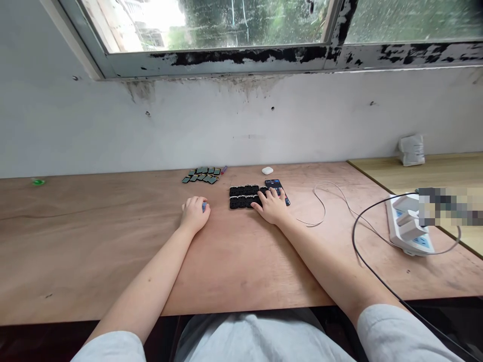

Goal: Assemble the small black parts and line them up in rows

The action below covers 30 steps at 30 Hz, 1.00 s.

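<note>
At lower centre, the left hand's fingers (193,207) were curled down around a small blue object (204,206), mostly hidden, so whether they gripped it firmly could not be told. The right hand's fingers (267,197) were spread and lightly bent, not clenched, lying over two rows of black blocks (240,197), with no clear grasp on any one block. Their outer edge was just beside a smartphone (274,187) with its screen lit, just right of the rows. Both hands (195,213) (270,206) rested on a plywood desk (113,241). Upper centre, beyond the hands, lay rows of small green tiles (202,175), a small red-and-blue stick (224,170) and a white earbud case (267,170). A loose white cable (320,201) curled right of the phone; a black cable (377,246) looped to a white power strip (409,226) at right. Risk: pressure from the right hand could shift the blocks out of line or push the phone aside. The small blue object could slip from loose fingers, and a forearm moving right could snag the cables.
</note>
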### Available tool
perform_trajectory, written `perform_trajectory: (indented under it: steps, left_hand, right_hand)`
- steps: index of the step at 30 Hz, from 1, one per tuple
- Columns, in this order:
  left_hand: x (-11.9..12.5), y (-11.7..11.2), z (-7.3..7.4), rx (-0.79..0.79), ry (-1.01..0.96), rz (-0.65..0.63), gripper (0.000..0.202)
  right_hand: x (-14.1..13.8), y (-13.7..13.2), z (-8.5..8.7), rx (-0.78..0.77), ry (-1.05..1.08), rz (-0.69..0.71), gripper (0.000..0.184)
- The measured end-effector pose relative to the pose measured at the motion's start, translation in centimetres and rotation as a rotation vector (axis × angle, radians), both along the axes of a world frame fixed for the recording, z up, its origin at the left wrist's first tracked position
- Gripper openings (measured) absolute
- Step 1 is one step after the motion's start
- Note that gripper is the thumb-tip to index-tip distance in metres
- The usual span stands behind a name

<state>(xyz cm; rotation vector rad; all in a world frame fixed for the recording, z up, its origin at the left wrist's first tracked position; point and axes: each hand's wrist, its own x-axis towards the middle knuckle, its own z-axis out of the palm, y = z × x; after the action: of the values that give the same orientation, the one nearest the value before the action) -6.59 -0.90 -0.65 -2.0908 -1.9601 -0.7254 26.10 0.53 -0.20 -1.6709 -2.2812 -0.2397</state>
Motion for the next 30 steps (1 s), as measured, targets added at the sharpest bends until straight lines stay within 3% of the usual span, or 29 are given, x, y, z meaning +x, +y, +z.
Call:
perform_trajectory:
  steps: [14,19,21,24,30]
  left_hand:
    - [-1.4,0.0,0.2,-0.09,0.0,0.154,0.037]
    - [-2.6,0.1,0.3,-0.118,0.009,0.116,0.031]
    - [-3.1,0.2,0.4,-0.125,0.01,0.071,0.029]
    - [-3.7,0.3,0.3,-0.108,-0.008,0.004,0.025]
    - [-3.8,0.7,0.2,-0.024,-0.075,-0.056,0.019]
  right_hand:
    - [-0.1,-3.6,0.8,0.176,0.027,-0.04,0.047]
    - [0.6,-3.8,1.4,0.196,0.04,-0.03,0.047]
    - [0.8,-3.7,1.3,0.176,0.057,0.053,0.046]
    - [0.7,-3.6,1.1,0.128,0.105,0.287,0.04]
    - [-0.2,-4.3,1.0,-0.106,0.211,0.732,0.022]
